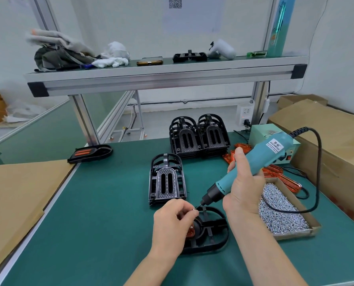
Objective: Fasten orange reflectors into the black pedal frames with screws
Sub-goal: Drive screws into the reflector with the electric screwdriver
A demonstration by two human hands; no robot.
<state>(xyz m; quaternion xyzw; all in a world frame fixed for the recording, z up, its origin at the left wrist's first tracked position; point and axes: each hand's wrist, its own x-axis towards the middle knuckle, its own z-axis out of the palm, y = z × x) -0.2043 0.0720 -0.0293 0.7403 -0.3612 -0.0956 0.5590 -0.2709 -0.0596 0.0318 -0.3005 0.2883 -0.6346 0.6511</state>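
One screw (194, 208), pinched by the left hand (172, 221) above the pedal frame (215, 230), meets the screwdriver (252, 166) the right hand (244, 186) grips; next, careful aiming.

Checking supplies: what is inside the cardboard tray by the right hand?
Loose silver screws heaped in the cardboard tray. The screws cover its floor; the right hand and black cord hide part.

Left hand (172, 223): bare, nothing worn.
Right hand (243, 188): bare, short thumbnail.
Left forearm (151, 267): bare to frame edge.
Right forearm (273, 254): bare likewise.
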